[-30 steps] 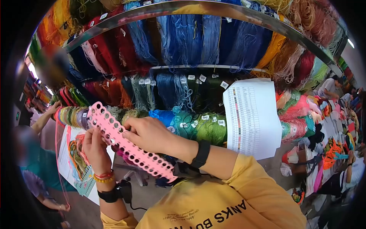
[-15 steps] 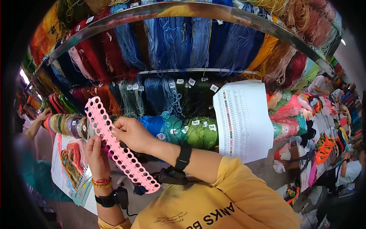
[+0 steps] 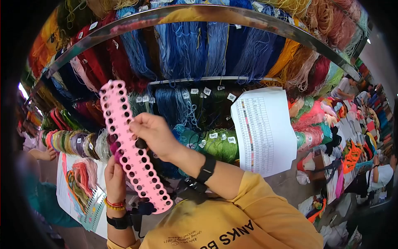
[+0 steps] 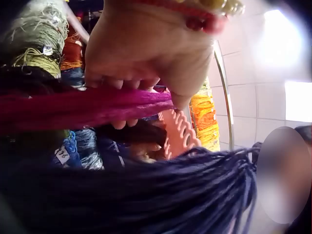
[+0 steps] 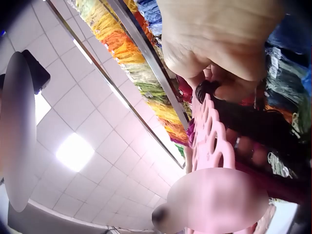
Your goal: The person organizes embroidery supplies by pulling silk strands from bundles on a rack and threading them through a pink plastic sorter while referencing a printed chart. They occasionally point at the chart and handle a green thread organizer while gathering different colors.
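Observation:
A long pink board [image 3: 124,128] with rows of holes along both edges is held up, tilted, in the head view. The right hand [image 3: 153,135] pinches its right edge; dark thread [image 5: 258,117] passes by those fingers in the right wrist view. Below the board's left edge, the left hand [image 3: 115,180] has its fingers around magenta thread [image 4: 87,107], close against the board [image 4: 178,131]. A dark blue bundle [image 4: 195,190] hangs near the left wrist camera. The board hides part of the left fingers.
Tagged thread skeins [image 3: 195,45] hang behind a curved metal rail [image 3: 199,13]. A printed chart [image 3: 267,133] hangs right of the hands. At lower left, papers [image 3: 64,186] bear coloured thread bundles [image 3: 85,178]. Another person's hand [image 3: 49,154] is at far left.
The board has moved up and stands steeper. The left hand has shifted right and a little down; the right hand has moved slightly right. The other person's hand at far left is lower.

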Action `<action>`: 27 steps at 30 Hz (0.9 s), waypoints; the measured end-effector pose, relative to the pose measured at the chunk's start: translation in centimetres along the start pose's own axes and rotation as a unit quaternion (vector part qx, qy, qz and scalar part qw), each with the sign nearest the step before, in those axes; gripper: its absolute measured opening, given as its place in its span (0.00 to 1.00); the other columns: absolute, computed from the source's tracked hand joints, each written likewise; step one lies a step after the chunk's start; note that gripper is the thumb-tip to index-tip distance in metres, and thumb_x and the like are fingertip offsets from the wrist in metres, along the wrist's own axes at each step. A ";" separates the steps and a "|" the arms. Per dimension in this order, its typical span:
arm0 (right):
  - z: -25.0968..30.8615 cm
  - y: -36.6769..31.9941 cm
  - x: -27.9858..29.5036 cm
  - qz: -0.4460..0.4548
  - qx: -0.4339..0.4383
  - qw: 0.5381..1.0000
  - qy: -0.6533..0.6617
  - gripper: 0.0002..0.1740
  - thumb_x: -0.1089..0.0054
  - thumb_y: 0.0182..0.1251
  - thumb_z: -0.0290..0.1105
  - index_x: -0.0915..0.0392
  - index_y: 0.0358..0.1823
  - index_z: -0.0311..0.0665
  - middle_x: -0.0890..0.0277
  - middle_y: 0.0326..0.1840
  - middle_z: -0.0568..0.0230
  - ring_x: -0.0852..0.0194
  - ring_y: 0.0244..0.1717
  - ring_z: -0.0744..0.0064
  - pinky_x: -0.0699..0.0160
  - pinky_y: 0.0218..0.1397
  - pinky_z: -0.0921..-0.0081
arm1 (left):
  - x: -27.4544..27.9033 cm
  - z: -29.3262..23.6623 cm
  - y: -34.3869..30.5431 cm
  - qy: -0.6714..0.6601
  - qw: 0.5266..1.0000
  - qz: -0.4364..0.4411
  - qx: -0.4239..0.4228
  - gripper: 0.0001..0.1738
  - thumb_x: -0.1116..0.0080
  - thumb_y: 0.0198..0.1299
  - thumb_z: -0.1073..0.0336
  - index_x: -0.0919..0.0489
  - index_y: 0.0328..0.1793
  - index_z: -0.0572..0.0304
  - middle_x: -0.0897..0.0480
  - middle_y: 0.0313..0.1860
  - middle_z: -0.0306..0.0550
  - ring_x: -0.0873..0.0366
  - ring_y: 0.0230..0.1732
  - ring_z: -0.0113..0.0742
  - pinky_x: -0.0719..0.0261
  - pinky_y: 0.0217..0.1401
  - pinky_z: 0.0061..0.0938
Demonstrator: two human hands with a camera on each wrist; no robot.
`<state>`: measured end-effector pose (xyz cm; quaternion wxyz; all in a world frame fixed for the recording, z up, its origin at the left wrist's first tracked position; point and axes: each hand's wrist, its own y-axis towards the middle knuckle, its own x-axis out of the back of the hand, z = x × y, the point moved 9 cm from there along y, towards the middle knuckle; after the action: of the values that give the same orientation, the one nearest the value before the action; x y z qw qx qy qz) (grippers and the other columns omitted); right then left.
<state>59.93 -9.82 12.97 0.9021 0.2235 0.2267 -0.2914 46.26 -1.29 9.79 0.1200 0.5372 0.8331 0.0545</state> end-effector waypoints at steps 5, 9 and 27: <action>5.5 -1.6 1.7 -0.020 -0.009 0.986 0.165 0.07 0.48 0.67 0.33 0.27 0.35 0.37 0.28 0.28 0.71 0.31 0.27 0.84 0.29 0.31 0.86 | 3.3 -6.8 -0.3 0.178 0.948 -0.207 -0.165 0.15 0.61 0.66 0.68 0.30 0.55 0.66 0.25 0.47 0.45 0.26 0.40 0.27 0.30 0.41 0.19; 5.6 -1.9 0.5 -0.039 -0.023 0.986 0.161 0.08 0.48 0.67 0.34 0.27 0.36 0.37 0.29 0.28 0.72 0.32 0.26 0.85 0.29 0.31 0.86 | 1.6 -5.1 1.0 0.178 0.968 -0.161 -0.076 0.18 0.57 0.66 0.66 0.31 0.59 0.66 0.25 0.52 0.46 0.26 0.41 0.26 0.30 0.42 0.19; -2.7 -1.6 1.3 -0.038 -0.027 0.995 -0.091 0.06 0.48 0.66 0.28 0.29 0.36 0.31 0.28 0.29 0.70 0.32 0.31 0.85 0.32 0.36 0.86 | 1.5 -1.0 2.9 0.007 0.988 -0.155 0.010 0.12 0.51 0.65 0.64 0.25 0.48 0.63 0.27 0.33 0.32 0.31 0.35 0.18 0.33 0.40 0.14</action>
<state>59.06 -10.09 9.68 0.9131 0.1628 0.1600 -0.3380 47.92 1.33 11.22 0.1157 0.4021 0.9077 0.0304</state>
